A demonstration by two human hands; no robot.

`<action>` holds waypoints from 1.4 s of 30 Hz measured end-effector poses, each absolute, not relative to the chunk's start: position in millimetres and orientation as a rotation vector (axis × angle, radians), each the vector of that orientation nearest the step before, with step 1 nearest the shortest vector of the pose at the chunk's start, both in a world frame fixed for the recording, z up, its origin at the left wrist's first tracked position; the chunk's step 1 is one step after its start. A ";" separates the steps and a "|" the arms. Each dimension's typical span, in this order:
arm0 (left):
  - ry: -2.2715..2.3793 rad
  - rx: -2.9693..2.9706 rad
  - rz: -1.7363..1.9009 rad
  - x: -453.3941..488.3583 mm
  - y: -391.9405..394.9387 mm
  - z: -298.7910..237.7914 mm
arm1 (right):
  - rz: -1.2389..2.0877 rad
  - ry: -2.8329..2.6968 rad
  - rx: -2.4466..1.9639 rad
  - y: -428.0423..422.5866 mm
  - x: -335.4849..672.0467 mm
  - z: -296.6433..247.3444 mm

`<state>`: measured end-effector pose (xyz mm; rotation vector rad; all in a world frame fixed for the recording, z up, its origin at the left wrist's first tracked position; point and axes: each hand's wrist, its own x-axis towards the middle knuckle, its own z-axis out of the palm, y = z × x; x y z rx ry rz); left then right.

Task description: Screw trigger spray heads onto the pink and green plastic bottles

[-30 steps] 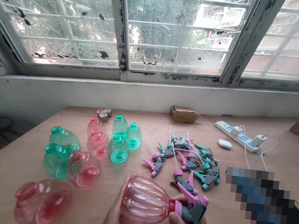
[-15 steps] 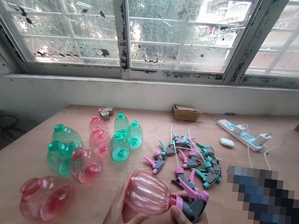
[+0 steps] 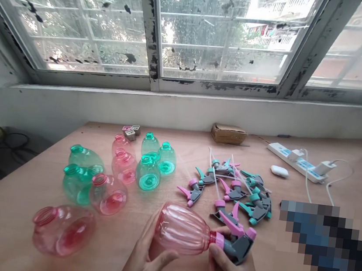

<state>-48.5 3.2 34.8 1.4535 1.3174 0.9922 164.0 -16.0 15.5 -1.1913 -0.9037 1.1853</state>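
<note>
A clear pink spray bottle [image 3: 182, 229] lies sideways between my hands above the table's front part. My left hand [image 3: 149, 255] cups its base end, fingers behind and thumb along the near side. At the neck, my right hand [image 3: 234, 265] pinches the pink collar of the spray head [image 3: 239, 244], which is grey with a pink trigger and sits on the bottle's mouth. Just beyond lie several loose spray heads [image 3: 235, 189], grey with pink or teal parts and thin white tubes. Open pink bottles [image 3: 63, 232] and green bottles [image 3: 148, 174] stand or lie to the left.
A cardboard box [image 3: 229, 134] stands by the wall under the window. Toward the right are a white power strip [image 3: 296, 162] with chargers, a white earbud case [image 3: 279, 171] and a blurred-out dark object [image 3: 322, 245]. Small grey-and-pink blocks [image 3: 130, 132] sit at the back left.
The view has shifted slightly, so everything appears a little further right and most things a bit higher. Both hands keep their hold on the bottle and spray head.
</note>
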 end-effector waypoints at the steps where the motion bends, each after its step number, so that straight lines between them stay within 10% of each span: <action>1: 1.320 1.443 1.000 -47.9 3.2 33.8 | 1.193 -0.904 -1.179 -15.6 164.2 15.7; 42: 1.292 1.387 1.192 -44.1 0.5 29.2 | 1.199 -0.851 -1.156 -16.0 163.3 13.3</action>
